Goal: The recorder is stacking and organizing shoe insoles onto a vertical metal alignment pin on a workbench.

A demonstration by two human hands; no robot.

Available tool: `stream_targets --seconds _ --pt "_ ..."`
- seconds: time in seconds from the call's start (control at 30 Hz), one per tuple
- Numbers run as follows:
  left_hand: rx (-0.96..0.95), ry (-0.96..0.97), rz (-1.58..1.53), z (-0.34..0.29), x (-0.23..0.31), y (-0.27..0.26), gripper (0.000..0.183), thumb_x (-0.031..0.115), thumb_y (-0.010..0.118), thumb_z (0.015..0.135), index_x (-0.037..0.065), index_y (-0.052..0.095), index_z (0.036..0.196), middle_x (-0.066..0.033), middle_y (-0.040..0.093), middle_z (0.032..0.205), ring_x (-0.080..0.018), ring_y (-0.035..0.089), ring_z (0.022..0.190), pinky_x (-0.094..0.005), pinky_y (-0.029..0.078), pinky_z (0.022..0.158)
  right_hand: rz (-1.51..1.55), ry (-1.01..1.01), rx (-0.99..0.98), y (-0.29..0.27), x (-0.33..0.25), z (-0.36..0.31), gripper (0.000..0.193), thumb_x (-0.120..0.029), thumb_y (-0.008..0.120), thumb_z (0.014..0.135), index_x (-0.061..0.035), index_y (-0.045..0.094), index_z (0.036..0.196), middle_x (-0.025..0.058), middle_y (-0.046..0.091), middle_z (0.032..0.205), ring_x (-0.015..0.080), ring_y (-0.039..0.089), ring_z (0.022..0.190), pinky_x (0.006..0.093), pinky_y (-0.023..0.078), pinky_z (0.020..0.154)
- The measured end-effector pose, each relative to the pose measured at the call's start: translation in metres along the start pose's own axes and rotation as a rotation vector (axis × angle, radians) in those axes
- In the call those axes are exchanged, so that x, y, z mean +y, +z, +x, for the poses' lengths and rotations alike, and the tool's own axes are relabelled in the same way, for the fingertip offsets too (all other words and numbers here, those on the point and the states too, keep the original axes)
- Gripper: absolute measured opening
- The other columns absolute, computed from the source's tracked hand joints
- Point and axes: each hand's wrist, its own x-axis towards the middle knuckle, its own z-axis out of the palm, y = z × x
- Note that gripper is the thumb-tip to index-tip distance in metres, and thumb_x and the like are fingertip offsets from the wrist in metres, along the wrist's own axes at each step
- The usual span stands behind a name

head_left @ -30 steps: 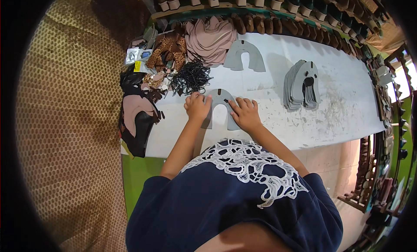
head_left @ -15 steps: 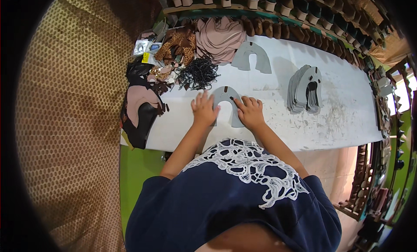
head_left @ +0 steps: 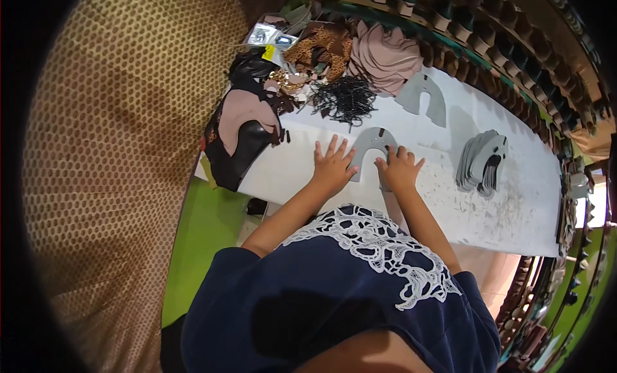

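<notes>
A grey U-shaped shoe-upper piece (head_left: 371, 139) lies flat on the white table, its curve pointing away from me and a small dark mark at its top. On its left side, my left hand (head_left: 331, 170) rests with fingers spread, mostly on the tabletop, the thumb side at the piece's edge. My right hand (head_left: 402, 170) lies over the right leg of the piece, fingers apart, fingertips touching it. Whatever is beneath those fingertips is hidden. To the right stands an overlapping stack of similar grey pieces (head_left: 474, 157). More grey pieces (head_left: 434, 104) lie farther back.
Back left are a tangle of black straps (head_left: 347, 98), leopard-print pieces (head_left: 328, 44) and a pile of pink pieces (head_left: 385, 58). A black bag (head_left: 226, 161) with a pink piece (head_left: 241, 119) sits at the left edge. Shoes (head_left: 472, 38) line racks behind the white table (head_left: 443, 209).
The view has tilted, shifting the table within it. My left hand's fingers have spread wider. A small dark bit by my right fingertips is now covered by them.
</notes>
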Motion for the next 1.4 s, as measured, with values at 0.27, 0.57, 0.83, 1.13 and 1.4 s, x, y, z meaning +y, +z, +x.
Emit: stream_targets --seconds 0.27,0.57,0.83,1.13,1.4 --pt "0.214 -0.433 0.116 -0.012 -0.085 -0.049 0.024 0.027 0.066 0.077 0.013 0.062 0.097 -0.0109 0.038 0.139 -0.0326 0.023 0.134 -0.0654 0.009 0.104 0.15 -0.165 -0.014 -0.009 -0.072 0.003 0.045 -0.035 0.061 0.081 -0.0165 0.055 0.122 0.0081 0.048 0.129 0.0265 0.042 0.123 0.0643 0.024 0.101" --pt "0.203 -0.36 0.27 0.002 -0.129 -0.046 0.024 0.03 0.063 0.077 0.007 0.067 0.076 -0.0111 0.041 0.14 -0.0321 0.023 0.135 -0.064 0.009 0.104 0.278 -0.208 -0.025 -0.013 -0.108 0.001 0.032 -0.026 0.062 0.081 -0.0171 0.06 0.112 0.0083 0.049 0.128 0.0268 0.043 0.122 0.0634 0.022 0.103" --pt "0.21 -0.206 -0.122 0.003 -0.118 -0.062 0.013 0.025 0.066 0.073 0.012 0.069 0.071 -0.0108 0.045 0.137 -0.0398 0.023 0.133 -0.0644 0.012 0.102 0.654 -0.26 0.099 -0.005 -0.12 0.016 0.025 -0.025 0.064 0.081 -0.0144 0.067 0.103 0.0108 0.057 0.114 0.0298 0.051 0.109 0.0491 0.037 0.096" --pt "0.056 -0.018 -0.275 0.01 -0.097 -0.055 0.011 0.029 0.07 0.072 0.019 0.072 0.076 -0.0059 0.045 0.137 -0.0428 0.024 0.131 -0.0623 0.013 0.102 1.048 -0.261 0.003 -0.001 -0.111 0.038 0.014 -0.019 0.072 0.073 -0.0114 0.072 0.085 0.0092 0.062 0.096 0.0289 0.057 0.093 0.039 0.045 0.081" --pt "-0.052 -0.082 -0.414 0.037 -0.047 -0.025 0.013 0.032 0.072 0.07 0.022 0.071 0.077 -0.0052 0.047 0.136 -0.0398 0.022 0.133 -0.0638 0.012 0.102 1.093 -0.095 0.061 0.005 -0.06 0.021 0.012 -0.015 0.069 0.076 -0.0064 0.071 0.084 0.0126 0.062 0.094 0.0297 0.058 0.089 0.0378 0.046 0.076"
